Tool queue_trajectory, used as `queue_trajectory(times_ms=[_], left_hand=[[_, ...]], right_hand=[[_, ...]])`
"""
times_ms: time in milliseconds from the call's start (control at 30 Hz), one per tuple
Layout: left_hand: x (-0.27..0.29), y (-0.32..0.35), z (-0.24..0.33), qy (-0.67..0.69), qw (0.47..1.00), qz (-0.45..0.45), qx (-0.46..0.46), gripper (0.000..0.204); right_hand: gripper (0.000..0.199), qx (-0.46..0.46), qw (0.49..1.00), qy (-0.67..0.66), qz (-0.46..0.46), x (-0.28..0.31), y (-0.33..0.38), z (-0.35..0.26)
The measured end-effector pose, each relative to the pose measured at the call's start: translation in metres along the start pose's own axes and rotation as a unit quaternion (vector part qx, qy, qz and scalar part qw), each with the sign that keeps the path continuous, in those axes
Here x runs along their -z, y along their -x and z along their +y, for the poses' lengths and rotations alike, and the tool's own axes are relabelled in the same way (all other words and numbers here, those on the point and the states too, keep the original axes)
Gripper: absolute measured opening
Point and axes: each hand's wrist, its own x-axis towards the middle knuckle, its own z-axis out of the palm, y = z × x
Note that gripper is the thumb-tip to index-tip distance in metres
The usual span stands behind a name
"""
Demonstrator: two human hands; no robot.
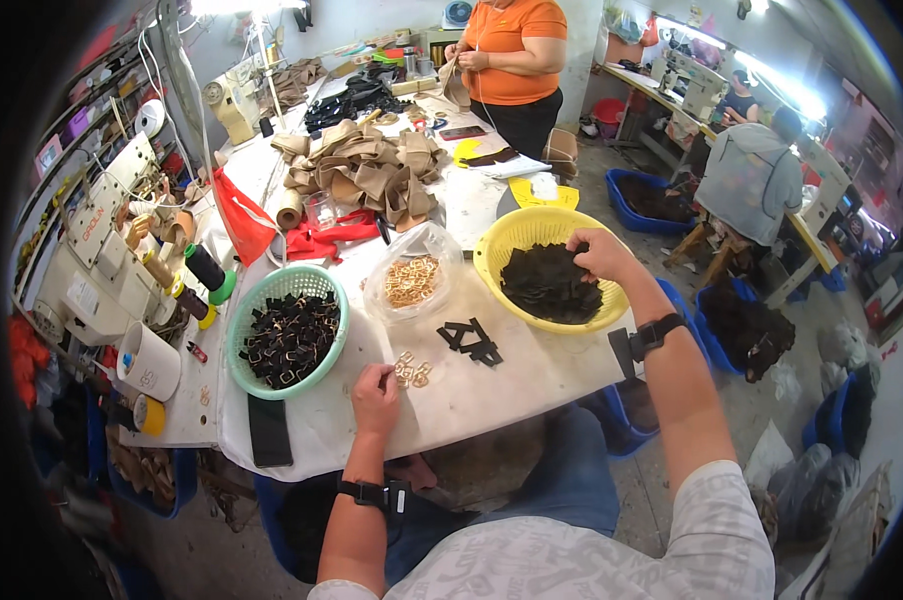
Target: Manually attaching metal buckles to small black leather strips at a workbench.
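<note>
My right hand [603, 255] reaches over the rim of a yellow plastic basket [491, 285], its fingers pinched on a black strip at the edge of the pile of black strips [543, 285]. On the tabletop, my left hand [376, 398] has its fingers curled together beside a small group of gold metal buckles [411, 370]; whether a buckle is between them is hidden. Several loose black strips [469, 342] lie between the two hands. Behind them stands a clear plastic bag [449, 262] holding many gold buckles [411, 281].
A green basket [339, 335] of black pieces fitted with buckles stands left, with a dark phone [269, 432] before it. Brown fabric pieces [366, 170] are heaped farther back. Sewing machines [91, 250] and thread spools [209, 270] line the left. A person in orange [516, 50] works across the table.
</note>
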Motion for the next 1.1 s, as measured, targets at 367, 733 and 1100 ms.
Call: queue_trajectory(times_ms=[367, 733, 1100], left_hand=[[0.003, 0.0, -0.001, -0.006, 1.0, -0.001, -0.003, 0.009], [0.008, 0.0, 0.003, -0.015, 1.0, 0.0, 0.003, 0.008], [0.0, -0.003, -0.004, -0.001, 1.0, 0.001, -0.01, 0.008]], right_hand=[[0.043, 0.159, 0.92, 0.355, -0.052, -0.05, -0.003, 0.023], [0.028, 0.048, 0.961, 0.27, -0.037, -0.048, 0.005, -0.01], [0.026, 0.057, 0.998, -0.009, 0.023, 0.003, 0.005, -0.018]])
